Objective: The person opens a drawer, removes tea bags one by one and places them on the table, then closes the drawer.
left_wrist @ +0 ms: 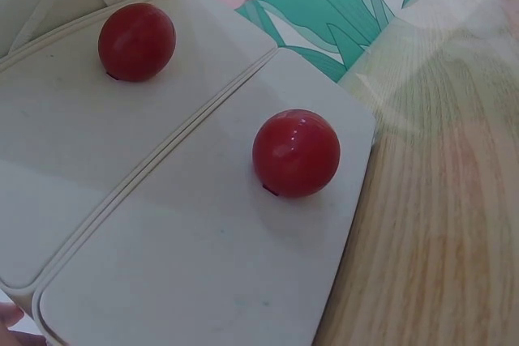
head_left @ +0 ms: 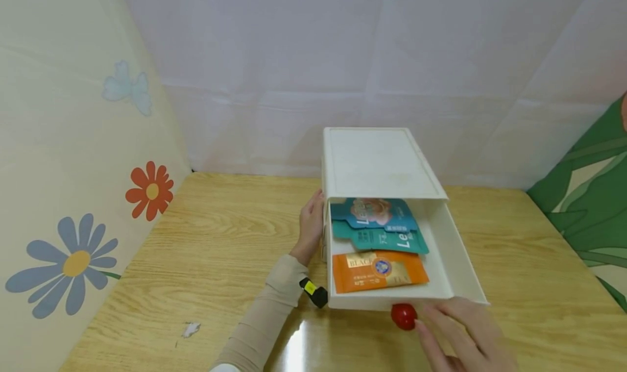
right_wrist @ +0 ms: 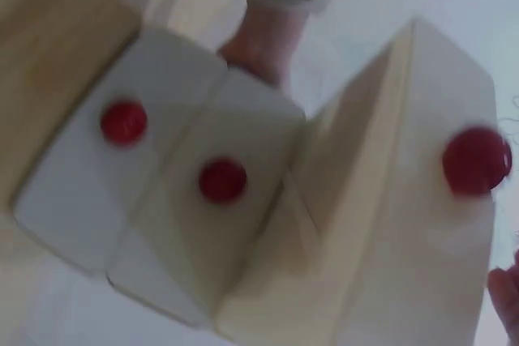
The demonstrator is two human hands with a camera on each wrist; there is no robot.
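While the top drawer [head_left: 441, 252] of the white plastic drawer unit [head_left: 377, 162] stands pulled well out toward me at the near middle of the wooden table [head_left: 206, 252], I see my left hand [head_left: 310, 224] laid against the unit's left wall, fingers fairly straight and pressing rather than curling round anything. My right hand [head_left: 462, 334] sits at the near right, just beside the drawer's red ball knob [head_left: 404, 316]; its fingers look relaxed and spread, and I judge they touch the drawer front without pinching the knob, though the head view cuts the hand off.

Inside the drawer lie two teal sachets [head_left: 377, 225] toward the far end and an orange sachet [head_left: 379, 271] nearer me.

From the left wrist view, two lower drawer fronts carry their own red knobs [left_wrist: 296, 153], glossy and round.

I judge the drawer light and stiff, thin plastic that slides easily and could tip the whole unit. The knob looks smooth and probably slippery, so it is the place to pinch, with the left palm bracing the casing.
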